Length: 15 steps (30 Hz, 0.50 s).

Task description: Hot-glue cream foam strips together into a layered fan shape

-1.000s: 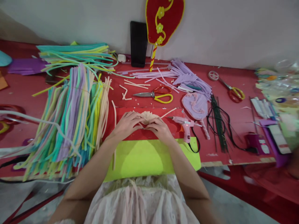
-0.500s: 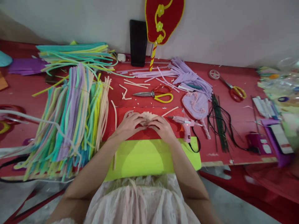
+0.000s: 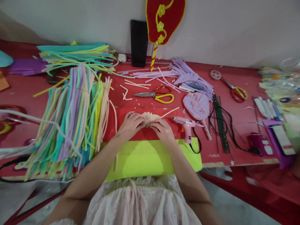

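Observation:
A small fan-shaped piece made of cream pipe cleaners lies over the red mat, held between both hands. My left hand grips its left side, fingers closed on the edge. On the right side, my right hand pinches the lower edge between thumb and fingers. One loose pipe cleaner end sticks out to the upper right of the piece. Just right of my right hand rests a pink glue gun. Scissors with red and yellow handles lie behind the hands.
Bundled coloured pipe cleaners fill the left side. Lilac pipe cleaners and a lilac fan lie at the back right. A phone and a red fan stand against the wall. A yellow-green sheet covers the front edge.
My right hand has shifted slightly down and its fingers cover less of the piece, so more of the cream fan shape shows. My left hand has hardly moved.

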Motion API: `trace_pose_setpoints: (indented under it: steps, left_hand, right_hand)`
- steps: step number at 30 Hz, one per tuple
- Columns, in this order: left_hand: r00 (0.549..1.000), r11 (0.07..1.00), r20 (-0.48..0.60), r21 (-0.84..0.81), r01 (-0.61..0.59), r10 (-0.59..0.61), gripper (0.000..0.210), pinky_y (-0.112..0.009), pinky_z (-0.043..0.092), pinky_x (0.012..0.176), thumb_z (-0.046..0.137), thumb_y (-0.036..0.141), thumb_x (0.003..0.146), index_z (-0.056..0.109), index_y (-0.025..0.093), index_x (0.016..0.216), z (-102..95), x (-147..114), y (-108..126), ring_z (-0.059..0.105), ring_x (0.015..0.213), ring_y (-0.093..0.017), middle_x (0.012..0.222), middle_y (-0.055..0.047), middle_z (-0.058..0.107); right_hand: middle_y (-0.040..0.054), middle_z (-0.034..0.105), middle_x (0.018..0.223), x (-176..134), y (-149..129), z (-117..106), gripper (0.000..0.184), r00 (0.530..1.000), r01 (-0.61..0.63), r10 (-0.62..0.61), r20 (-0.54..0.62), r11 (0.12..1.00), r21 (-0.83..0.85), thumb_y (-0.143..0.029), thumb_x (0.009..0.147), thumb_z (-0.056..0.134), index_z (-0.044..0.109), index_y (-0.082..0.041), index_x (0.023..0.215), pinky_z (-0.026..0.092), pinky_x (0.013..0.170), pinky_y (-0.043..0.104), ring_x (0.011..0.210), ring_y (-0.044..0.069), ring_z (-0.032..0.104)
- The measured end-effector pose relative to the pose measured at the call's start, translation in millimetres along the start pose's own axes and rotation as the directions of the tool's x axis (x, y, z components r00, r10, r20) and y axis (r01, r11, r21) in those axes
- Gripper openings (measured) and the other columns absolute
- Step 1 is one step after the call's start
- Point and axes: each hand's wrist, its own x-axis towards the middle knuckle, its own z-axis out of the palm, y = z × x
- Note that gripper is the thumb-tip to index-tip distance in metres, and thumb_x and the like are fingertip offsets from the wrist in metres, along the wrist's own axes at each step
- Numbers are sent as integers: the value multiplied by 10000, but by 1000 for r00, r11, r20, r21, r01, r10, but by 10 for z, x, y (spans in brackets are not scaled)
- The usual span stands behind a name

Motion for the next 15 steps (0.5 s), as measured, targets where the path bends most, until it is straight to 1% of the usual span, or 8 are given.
trace_pose_setpoints:
  steps: [2,4,6,8,10,11,13,15]
  left_hand:
    - [1000,1000,-5,6,-10,10,73,-428,353,1029,598,264,882,618,213,930,10,-5,-4,562,1044,-190,1089,-27,650]
    - [1000,999,-12,30,-15,16,110,-432,372,1042,573,275,896,617,202,965,11,-25,18,568,1052,-199,1101,-44,643]
    - [1000,997,-26,78,2,0,208,-438,372,1066,532,296,917,600,176,1072,1,-67,84,565,1104,-219,1169,-80,627]
    - [998,989,-47,139,47,-41,364,-435,360,1093,482,317,938,518,144,1256,-12,-133,188,516,1222,-246,1303,-125,569]
    - [997,977,-5,197,80,-80,513,-436,327,1125,449,331,948,370,123,1410,-13,-213,302,392,1354,-265,1444,-144,448]
    - [995,971,14,223,92,-98,557,-438,300,1144,432,343,952,315,113,1446,-6,-251,352,330,1396,-267,1489,-146,388]
    - [990,958,72,268,100,-124,600,-457,247,1167,414,362,955,265,102,1475,18,-315,427,243,1436,-270,1536,-151,298]
    - [984,945,103,307,110,-148,596,-510,187,1176,408,367,955,269,120,1479,43,-352,468,211,1446,-276,1548,-149,263]
  right_hand:
    - [63,648,947,-14,-17,8,166,1000,-5,5,-2,999,-39,-233,924,529,693,-242,947,511,837,357,909,194,589]
    - [68,657,967,-34,-47,11,173,1000,-8,8,0,997,-78,-233,927,524,693,-240,962,510,840,369,910,200,593]
    - [78,664,1011,-70,-90,5,184,1000,-19,17,-13,994,-106,-227,929,518,682,-233,1012,505,856,385,939,210,598]
    - [88,663,1063,-127,-140,-9,219,998,-41,37,-41,992,-120,-217,931,512,657,-228,1095,501,879,401,987,220,601]
    - [96,655,1123,-204,-187,-26,283,997,-61,54,-60,990,-129,-198,933,501,614,-228,1191,494,919,410,1053,226,594]
    - [98,644,1164,-246,-206,-33,323,996,-68,60,-62,989,-135,-190,935,491,584,-231,1242,487,947,414,1093,227,585]
    - [103,598,1274,-329,-236,-39,408,996,-75,68,-51,986,-151,-190,943,468,498,-240,1347,464,1008,421,1192,229,547]
    - [108,515,1389,-393,-254,-31,490,997,-76,74,-17,982,-173,-208,950,453,387,-245,1434,434,1059,433,1292,235,477]
